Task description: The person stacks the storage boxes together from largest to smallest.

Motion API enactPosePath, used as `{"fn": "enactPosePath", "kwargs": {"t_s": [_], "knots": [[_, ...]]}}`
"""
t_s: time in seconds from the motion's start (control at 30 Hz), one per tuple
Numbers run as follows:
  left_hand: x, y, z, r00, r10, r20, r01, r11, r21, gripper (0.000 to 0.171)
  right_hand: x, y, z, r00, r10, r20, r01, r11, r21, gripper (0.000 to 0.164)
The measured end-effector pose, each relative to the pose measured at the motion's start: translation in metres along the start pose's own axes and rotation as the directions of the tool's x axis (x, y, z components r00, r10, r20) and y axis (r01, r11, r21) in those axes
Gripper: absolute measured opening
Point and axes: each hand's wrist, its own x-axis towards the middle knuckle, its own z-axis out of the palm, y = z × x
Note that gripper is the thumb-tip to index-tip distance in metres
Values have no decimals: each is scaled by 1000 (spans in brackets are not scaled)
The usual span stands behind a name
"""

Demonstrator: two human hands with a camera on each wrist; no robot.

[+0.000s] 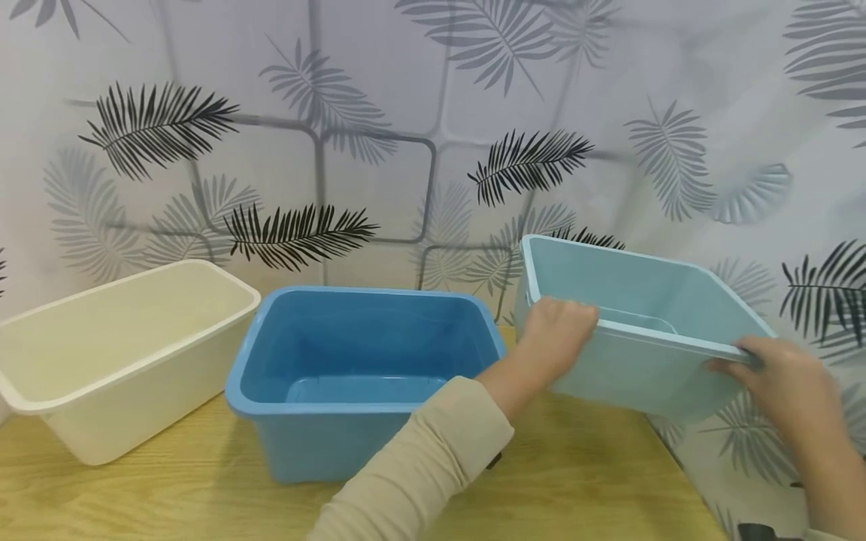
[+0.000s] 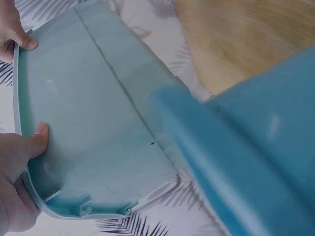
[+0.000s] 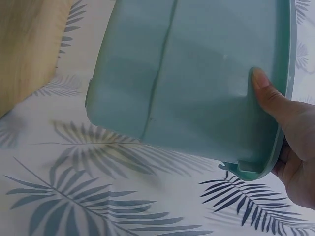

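A pale teal plastic bin [image 1: 649, 368] hangs tilted over the right end of the table, its right side lower. My left hand [image 1: 558, 334] grips its near rim close to the left corner. Toward the right corner of that same rim, my right hand [image 1: 788, 376] holds on. In the left wrist view the thumb of my left hand [image 2: 19, 167] presses the bin's outer wall [image 2: 98, 108]. The right wrist view has my right hand [image 3: 290, 128] with its thumb flat on the wall and fingers behind the rim.
A blue bin [image 1: 331, 443] stands mid-table, partly behind my left forearm. To its left is a cream bin [image 1: 135, 406]. The wooden table [image 1: 582, 473] ends at the right, beside a leaf-patterned cloth [image 1: 379, 180] that also hangs behind.
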Motion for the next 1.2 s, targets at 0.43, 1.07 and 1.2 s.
{"fn": "enactPosePath", "kwargs": {"t_s": [0.43, 1.07, 1.2], "knots": [[6, -22, -35, 1000, 5, 30, -4, 1000, -22, 13, 20, -2, -16, 991, -98, -87, 97, 995, -16, 67], [-23, -72, -60, 999, -33, -29, 28, 990, -139, 18, 37, -55, -27, 927, -229, -297, 270, 957, 104, 79], [-32, -84, -61, 998, -44, -41, 36, 983, -179, 19, 41, -66, -23, 924, -240, -299, 285, 951, 118, 77]]}}
